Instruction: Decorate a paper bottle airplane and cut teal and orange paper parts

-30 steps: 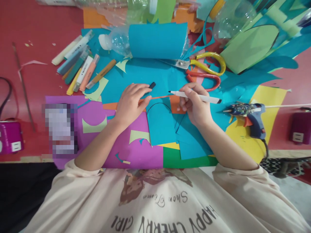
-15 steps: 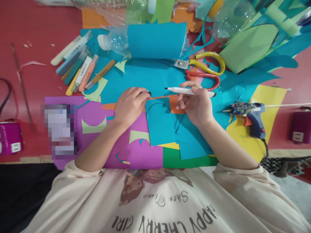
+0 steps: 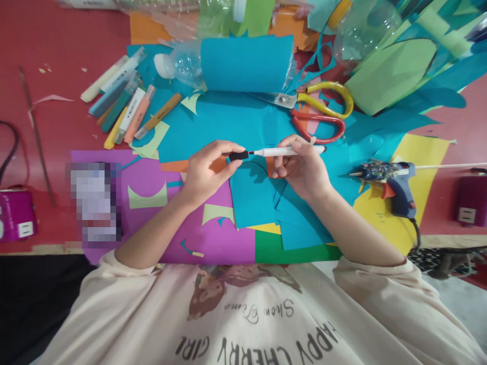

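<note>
My left hand (image 3: 211,170) pinches a black marker cap (image 3: 238,155) between thumb and fingers. In my right hand (image 3: 304,167) is a white marker (image 3: 276,151), held level with its black tip pointing left at the cap's mouth. Tip and cap are very close; whether they touch I cannot tell. Under both hands lies a blue paper piece (image 3: 253,203) with a curved black line drawn near its top. Beside it on the right, another blue paper (image 3: 304,228) carries short dark lines.
A bottle wrapped in blue paper (image 3: 246,63) lies behind my hands, with scissors (image 3: 323,109) to its right. Several markers (image 3: 122,101) lie at the left near a blurred phone (image 3: 95,203). A glue gun (image 3: 395,185) rests on yellow paper at the right.
My left hand has turned and lifted the black cap from the paper to the marker's tip. My right hand has shifted slightly left and down with the marker.
</note>
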Available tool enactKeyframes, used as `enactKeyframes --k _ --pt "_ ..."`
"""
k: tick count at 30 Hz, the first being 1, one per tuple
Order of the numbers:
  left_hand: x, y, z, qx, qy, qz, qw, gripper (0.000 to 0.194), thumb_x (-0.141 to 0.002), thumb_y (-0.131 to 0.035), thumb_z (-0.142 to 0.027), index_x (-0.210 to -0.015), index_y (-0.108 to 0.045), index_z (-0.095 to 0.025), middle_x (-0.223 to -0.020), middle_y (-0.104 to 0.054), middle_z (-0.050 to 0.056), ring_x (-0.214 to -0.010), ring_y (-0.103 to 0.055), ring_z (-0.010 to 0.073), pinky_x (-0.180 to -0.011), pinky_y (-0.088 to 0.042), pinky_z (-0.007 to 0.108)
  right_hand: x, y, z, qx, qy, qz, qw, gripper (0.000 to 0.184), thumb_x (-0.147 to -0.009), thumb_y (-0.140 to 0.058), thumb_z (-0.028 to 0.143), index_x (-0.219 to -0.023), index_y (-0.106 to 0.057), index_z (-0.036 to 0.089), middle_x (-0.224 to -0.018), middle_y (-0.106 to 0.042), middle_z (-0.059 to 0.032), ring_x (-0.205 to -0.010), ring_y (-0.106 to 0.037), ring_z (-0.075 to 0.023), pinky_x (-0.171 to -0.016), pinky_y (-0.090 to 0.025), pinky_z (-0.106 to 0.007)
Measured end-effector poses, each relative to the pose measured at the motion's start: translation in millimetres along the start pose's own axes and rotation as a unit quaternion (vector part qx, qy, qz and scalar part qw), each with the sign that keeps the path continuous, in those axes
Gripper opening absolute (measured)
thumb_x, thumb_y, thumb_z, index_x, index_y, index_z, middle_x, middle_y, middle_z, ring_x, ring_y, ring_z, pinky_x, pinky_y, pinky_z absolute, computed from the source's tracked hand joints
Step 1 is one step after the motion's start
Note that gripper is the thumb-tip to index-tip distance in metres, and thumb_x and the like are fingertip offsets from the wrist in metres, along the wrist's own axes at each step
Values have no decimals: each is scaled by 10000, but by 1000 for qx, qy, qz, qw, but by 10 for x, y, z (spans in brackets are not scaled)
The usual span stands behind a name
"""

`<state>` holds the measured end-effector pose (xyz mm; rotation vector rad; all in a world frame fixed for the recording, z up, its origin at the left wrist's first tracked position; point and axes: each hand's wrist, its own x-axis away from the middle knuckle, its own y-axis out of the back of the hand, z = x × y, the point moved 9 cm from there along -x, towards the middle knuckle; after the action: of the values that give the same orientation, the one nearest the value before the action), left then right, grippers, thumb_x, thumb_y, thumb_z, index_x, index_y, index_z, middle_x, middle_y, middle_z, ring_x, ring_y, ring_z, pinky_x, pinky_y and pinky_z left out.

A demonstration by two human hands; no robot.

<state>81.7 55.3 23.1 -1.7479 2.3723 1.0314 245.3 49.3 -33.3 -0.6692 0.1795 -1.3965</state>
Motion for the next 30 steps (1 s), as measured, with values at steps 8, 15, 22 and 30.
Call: enactKeyframes --k 8,15,22,30 --pt "25 -24 -180 -26 -85 2 996 139 -921 -652 -208 -1057 -652 -237 -1041 -774 29 -972 -730 145 -887 -563 274 30 -113 -32 3 -9 31 999 312 -735 -787 458 -789 -604 211 -594 -695 64 -425 -566 -68 -466 -540 -200" --pt "37 -47 -181 -13 -72 -1 997 107 -936 -639 -265 -1035 -666 -238 -997 -780 20 -910 -732 143 -819 -558 257 58 -170 -100 -10 -45 45 998 359 -714 -814 468 -736 -583 193 -616 -725 44 -459 -632 -80 -517 -577 -208" --pt "101 -224 -72 70 42 75 994 285 -959 -550 -487 -1044 -662 -239 -1014 -772 43 -841 -733 135 -736 -569 231 137 -317 -238 -13 -81 86 993 372 -706 -824 484 -747 -591 196 -661 -745 29 -549 -680 -97 -575 -584 -224" --pt "100 -249 -19 128 112 80 982 419 -895 -562 -636 -844 -583 -220 -860 -753 45 -730 -722 136 -634 -571 239 131 -369 -248 -29 -55 106 992 343 -738 -812 445 -735 -577 195 -631 -714 45 -538 -620 -60 -535 -500 -180"
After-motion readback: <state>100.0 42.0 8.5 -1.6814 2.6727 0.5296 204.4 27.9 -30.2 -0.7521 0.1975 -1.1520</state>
